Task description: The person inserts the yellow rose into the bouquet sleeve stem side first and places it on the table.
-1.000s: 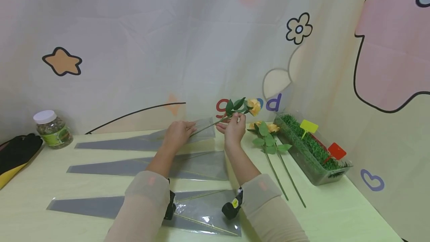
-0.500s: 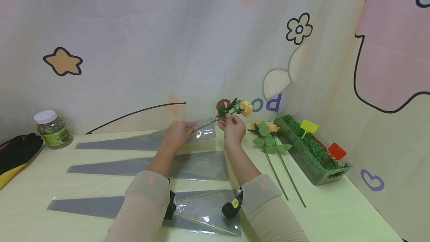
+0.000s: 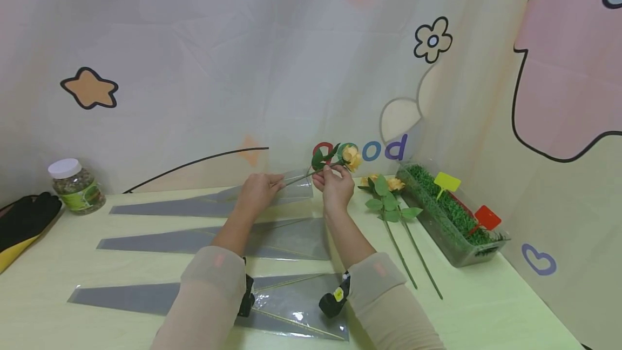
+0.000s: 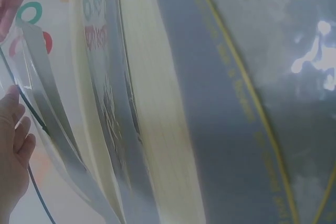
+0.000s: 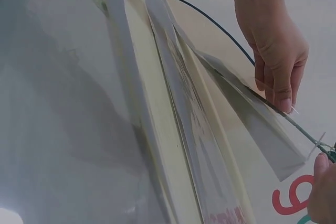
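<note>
My right hand [image 3: 337, 190] pinches a yellow artificial rose [image 3: 352, 157] by its stem, just below the bloom and leaves. The rose tilts, its stem running down leftward into a flower sleeve [image 3: 170, 209] at the table's back. At that sleeve's mouth, my left hand [image 3: 257, 194] pinches the thin film between thumb and fingers. In the right wrist view, the dark green stem [image 5: 307, 135] passes the left fingertips and the raised sleeve edge. The left wrist view catches only part of the left hand [image 4: 13, 150] at its edge.
Two more grey and clear sleeves lie flat: a middle one [image 3: 291, 236] and a front one [image 3: 301, 301] under the forearms. Two yellow roses [image 3: 389, 207] lie to the right, beside a planter of artificial grass [image 3: 454, 253]. A lidded jar [image 3: 76, 188] and black-yellow glove [image 3: 29, 220] sit left.
The right hand has brought the rose slightly left and down, its stem sliding deeper into the back sleeve. The left hand keeps its place at the sleeve's mouth.
</note>
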Available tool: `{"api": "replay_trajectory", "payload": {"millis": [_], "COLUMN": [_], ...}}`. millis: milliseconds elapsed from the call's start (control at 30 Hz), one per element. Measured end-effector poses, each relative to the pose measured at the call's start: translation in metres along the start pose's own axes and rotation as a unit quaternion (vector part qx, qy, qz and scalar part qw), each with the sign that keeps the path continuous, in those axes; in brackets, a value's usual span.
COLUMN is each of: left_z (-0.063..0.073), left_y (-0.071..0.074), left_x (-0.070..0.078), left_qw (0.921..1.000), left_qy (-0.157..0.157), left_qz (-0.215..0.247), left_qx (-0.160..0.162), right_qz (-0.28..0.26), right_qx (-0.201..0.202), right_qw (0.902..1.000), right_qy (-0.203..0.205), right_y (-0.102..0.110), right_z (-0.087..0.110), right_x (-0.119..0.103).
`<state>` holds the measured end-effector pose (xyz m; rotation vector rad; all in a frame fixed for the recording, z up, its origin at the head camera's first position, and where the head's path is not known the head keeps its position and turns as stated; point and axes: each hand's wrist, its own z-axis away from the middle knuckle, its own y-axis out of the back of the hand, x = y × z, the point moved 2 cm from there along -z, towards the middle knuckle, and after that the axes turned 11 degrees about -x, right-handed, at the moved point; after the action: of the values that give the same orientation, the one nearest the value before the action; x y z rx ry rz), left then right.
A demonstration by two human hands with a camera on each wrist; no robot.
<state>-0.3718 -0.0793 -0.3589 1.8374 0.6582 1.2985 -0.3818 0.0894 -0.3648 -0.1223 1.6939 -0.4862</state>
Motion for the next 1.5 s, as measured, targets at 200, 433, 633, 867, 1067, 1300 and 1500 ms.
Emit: {"api": "replay_trajectory", "payload": {"millis": [200, 433, 633, 867, 1067, 1300, 1500], "left_z": [-0.001, -0.002, -0.001, -0.003, -0.005, -0.005, -0.006], "left_y": [0.001, 0.005, 0.007, 0.008, 0.008, 0.008, 0.007], "left_x": [0.0, 0.0, 0.001, 0.0, -0.001, 0.0, 0.0], "left_qw": [1.0, 0.9999, 0.9998, 0.9996, 0.9993, 0.9982, 0.9983], "left_qy": [0.006, 0.01, 0.017, 0.027, 0.025, 0.038, 0.041], "left_qz": [-0.004, -0.005, 0.004, 0.01, 0.029, 0.047, 0.041], "left_qx": [0.002, 0.003, -0.002, -0.002, 0.0, -0.001, 0.001], "right_qz": [0.013, 0.022, 0.089, 0.131, 0.162, 0.156, 0.12], "right_qx": [-0.002, -0.016, -0.009, -0.018, -0.044, -0.067, -0.103], "right_qw": [0.9999, 0.9996, 0.9957, 0.9904, 0.9853, 0.9846, 0.9856], "right_qy": [0.004, 0.011, -0.022, -0.04, -0.034, -0.043, -0.06], "right_y": [0.0, -0.002, 0.001, -0.001, -0.002, -0.004, -0.005], "right_z": [0.0, 0.001, 0.001, 0.003, 0.005, 0.008, 0.009], "right_x": [0.002, 0.001, 0.005, 0.008, 0.01, 0.012, 0.013]}}
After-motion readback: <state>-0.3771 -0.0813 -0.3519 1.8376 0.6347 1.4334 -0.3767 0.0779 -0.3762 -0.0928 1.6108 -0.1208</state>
